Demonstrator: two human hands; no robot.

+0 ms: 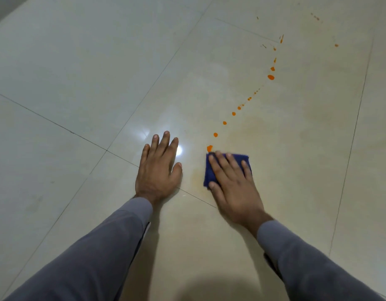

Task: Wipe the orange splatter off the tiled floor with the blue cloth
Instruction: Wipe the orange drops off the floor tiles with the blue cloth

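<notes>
The right hand (233, 183) lies flat on the blue cloth (211, 174), its grip wide, with 4 straight fingers spread across the folded pad and the thumb laid along its near left edge, pressing it down onto the tiled floor (79, 83). The cloth shows beyond the fingertips and along the left side of the hand; its far left corner sits just beside the nearest drop of the orange splatter (209, 148), nearly touching it. From that drop the splatter runs away in a curved line of separate dots toward the far right of the floor, with a few faint specks farther off. A pale orange smear tints the tile just left of the cloth. The left hand (158, 168) rests palm down on the floor near the cloth, grip wide and holding nothing, fingers straight and slightly spread, beside a bright glare spot (179, 150). Grey sleeves (96, 253) cover both forearms.
</notes>
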